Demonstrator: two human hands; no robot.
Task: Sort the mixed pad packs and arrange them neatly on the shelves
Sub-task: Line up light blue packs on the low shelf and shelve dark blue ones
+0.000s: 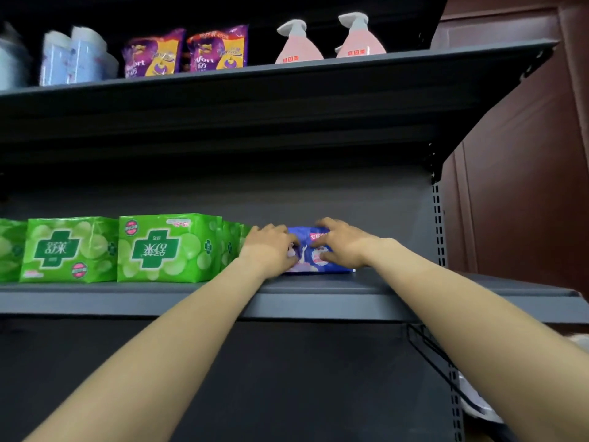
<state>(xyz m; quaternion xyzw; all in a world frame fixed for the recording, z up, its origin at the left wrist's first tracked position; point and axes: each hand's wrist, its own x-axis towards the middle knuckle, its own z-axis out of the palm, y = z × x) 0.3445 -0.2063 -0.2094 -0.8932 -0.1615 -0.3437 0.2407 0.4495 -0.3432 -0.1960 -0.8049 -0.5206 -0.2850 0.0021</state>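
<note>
Both hands reach out to the middle shelf (318, 301) of a big dark grey rack. Left hand (271, 247) has its fingers bent onto the left side of a blue pad pack (314, 255), and right hand (342, 242) has its fingers bent over the top and front of the same pack, so the two hands hold it between them. That blue pack sits on the middle shelf, near the right end of the row.

Just to its left stand the green pad packs, side by side along the shelf. One big green pack (169, 247) shows its front with the writing upside down. Another green pack (68, 250) stands left of it. Thin green packs (231, 244) are squeezed in between the big one and the left hand.

High up is the top shelf (287, 70). On it stand two purple and yellow packs (186, 52), some pale blue packs (75, 57) on the left, and two pink pouches (328, 38) with grey tops on the right.

A dark red wall (522, 154) is to the right of the rack.
</note>
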